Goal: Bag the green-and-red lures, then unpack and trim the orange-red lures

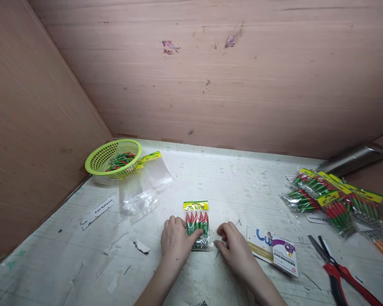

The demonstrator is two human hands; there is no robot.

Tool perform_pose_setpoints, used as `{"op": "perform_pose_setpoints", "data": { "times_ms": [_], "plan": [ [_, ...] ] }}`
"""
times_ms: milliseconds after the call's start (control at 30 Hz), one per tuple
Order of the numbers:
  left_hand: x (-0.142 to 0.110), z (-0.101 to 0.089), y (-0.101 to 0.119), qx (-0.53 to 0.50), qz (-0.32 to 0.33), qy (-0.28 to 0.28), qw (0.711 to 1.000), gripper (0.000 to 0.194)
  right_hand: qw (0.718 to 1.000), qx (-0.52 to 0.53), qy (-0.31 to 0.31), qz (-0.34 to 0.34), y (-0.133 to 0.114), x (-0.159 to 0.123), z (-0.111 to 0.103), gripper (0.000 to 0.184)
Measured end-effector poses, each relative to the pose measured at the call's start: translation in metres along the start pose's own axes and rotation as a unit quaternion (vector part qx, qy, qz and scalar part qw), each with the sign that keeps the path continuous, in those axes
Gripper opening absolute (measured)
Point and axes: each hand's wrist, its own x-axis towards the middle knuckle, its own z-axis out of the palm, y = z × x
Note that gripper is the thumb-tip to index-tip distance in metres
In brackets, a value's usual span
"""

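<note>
Yellow at its header, one packet (pixel 196 229) is lying in the middle of the tabletop (pixel 191 178), nearer the front edge, between the two hands in the head view. The left hand (pixel 176 238) is touching it, thumb resting over its front; whether the fingers are gripping, I cannot tell. The right hand (pixel 231 242) is curling just beside it, apart, with a narrow gap between thumb and finger. Five red-and-green lures (pixel 197 219) are showing inside. One basket (pixel 92 163) is standing by the far left corner, overlapping clear bags (pixel 143 182) beside it. Two cards (pixel 285 255) are overlapping, right of the right hand. One pair of scissors (pixel 333 267) is lying toward the front right corner; at least five filled packets (pixel 336 212) are heaping toward the far right.
</note>
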Motion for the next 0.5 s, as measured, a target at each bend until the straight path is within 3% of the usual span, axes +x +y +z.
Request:
{"op": "perform_pose_setpoints", "data": {
  "times_ms": [100, 233, 300, 400, 433, 500],
  "plan": [
    [0.005, -0.004, -0.003, -0.151, -0.032, -0.054, 0.987, 0.031, 1.0, -0.029, 0.0, -0.01, 0.012, -0.006, -0.015, 0.017],
    [0.003, -0.005, -0.005, -0.254, -0.034, -0.11, 0.96, 0.04, 0.998, -0.009, 0.057, -0.017, 0.007, -0.007, -0.027, 0.012],
    [-0.007, -0.001, -0.002, -0.344, -0.036, -0.123, 0.93, 0.048, 0.988, 0.14, 0.054, 0.031, -0.007, -0.005, -0.022, 0.026],
    [-0.017, 0.005, 0.002, -0.438, -0.01, -0.155, 0.885, 0.05, 0.907, 0.407, 0.005, 0.106, -0.027, -0.003, -0.008, 0.044],
    [-0.013, 0.002, 0.001, -0.42, 0.024, -0.147, 0.895, 0.044, 0.884, 0.451, 0.004, 0.12, -0.031, -0.004, -0.006, 0.046],
    [0.012, -0.017, -0.007, -0.293, 0.107, -0.058, 0.948, 0.031, 0.872, 0.469, 0.004, 0.14, -0.027, -0.006, -0.01, 0.041]
  ]
}}
